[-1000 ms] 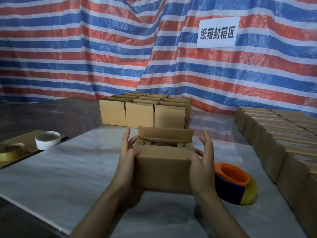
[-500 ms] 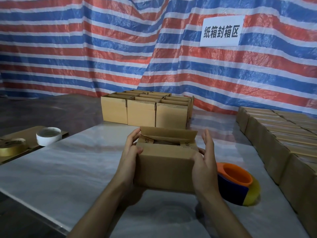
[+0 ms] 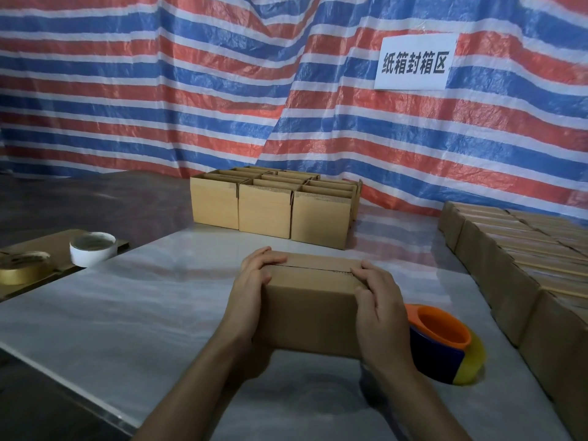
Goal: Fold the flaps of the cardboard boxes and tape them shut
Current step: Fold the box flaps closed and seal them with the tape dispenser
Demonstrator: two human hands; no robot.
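One box (image 3: 310,300) mid-tabletop (image 3: 127,313): flaps folded, seam untaped. Left hand (image 3: 251,288) & right hand (image 3: 378,300) curl over its ends, pinning flaps. Tape dispenser (image 3: 445,342) idle beside; rear boxes (image 3: 270,208) appear open.

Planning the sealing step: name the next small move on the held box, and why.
Probably the right hand should fetch the tape dispenser beside it, while the left hand pins the flaps: the box is folded shut, its seam looks untaped.

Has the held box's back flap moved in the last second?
Yes. The back flap folded down flat, closing the box, which stayed beside the tape dispenser.
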